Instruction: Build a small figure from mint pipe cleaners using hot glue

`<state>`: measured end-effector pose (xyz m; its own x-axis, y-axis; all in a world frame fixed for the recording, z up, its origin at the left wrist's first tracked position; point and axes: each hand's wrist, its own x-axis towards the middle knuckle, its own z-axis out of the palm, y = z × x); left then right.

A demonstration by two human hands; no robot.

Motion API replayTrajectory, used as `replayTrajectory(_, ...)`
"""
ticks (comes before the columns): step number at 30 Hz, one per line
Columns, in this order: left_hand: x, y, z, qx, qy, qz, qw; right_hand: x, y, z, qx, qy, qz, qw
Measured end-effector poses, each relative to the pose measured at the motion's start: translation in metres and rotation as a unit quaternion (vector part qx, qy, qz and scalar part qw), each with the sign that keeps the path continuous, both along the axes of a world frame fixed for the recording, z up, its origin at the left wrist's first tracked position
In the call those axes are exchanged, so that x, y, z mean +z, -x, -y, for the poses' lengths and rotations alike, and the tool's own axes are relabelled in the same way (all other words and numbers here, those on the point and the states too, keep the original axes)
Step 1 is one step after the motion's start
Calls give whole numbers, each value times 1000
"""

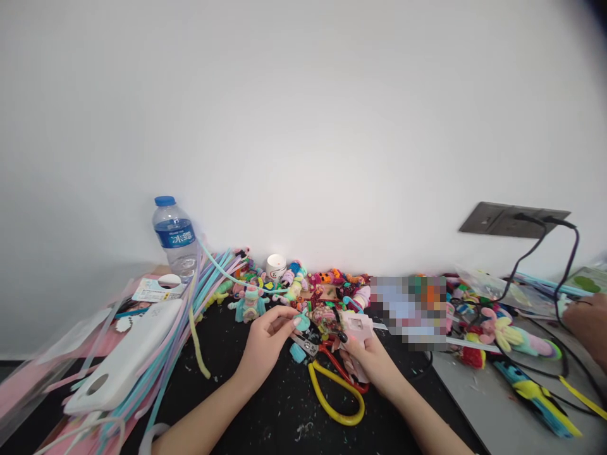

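My left hand [272, 338] pinches a small flat teal piece [302, 321] between thumb and fingertips. My right hand [367, 357] is wrapped round a pale pink handheld device [357, 330] with a small window; its working end points toward the teal piece. Below and between the hands lie scissors [337, 414] with yellow and red handles, their blades toward my left hand. A small fuzzy light-blue piece [298, 353] lies beside the blades. Just beyond the hands sits a fuzzy teal-and-pink doll [250, 304].
Long pastel pipe cleaners [173, 354] and a white flat case [126, 357] lie at left, near a water bottle [174, 237]. Colourful fuzzy figures and a paper cup [275, 266] line the wall. At right are cables, a glue gun [535, 398] and another person's hand [588, 325].
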<state>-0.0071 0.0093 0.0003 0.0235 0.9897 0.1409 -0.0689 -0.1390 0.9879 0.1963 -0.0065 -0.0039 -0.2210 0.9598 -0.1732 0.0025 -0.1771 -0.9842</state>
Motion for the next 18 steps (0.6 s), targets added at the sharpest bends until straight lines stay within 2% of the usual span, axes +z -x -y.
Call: replayTrajectory(18, -1, 0, -1, 1, 2, 6, 1000, -2, -1, -1, -1, 1, 3, 1000)
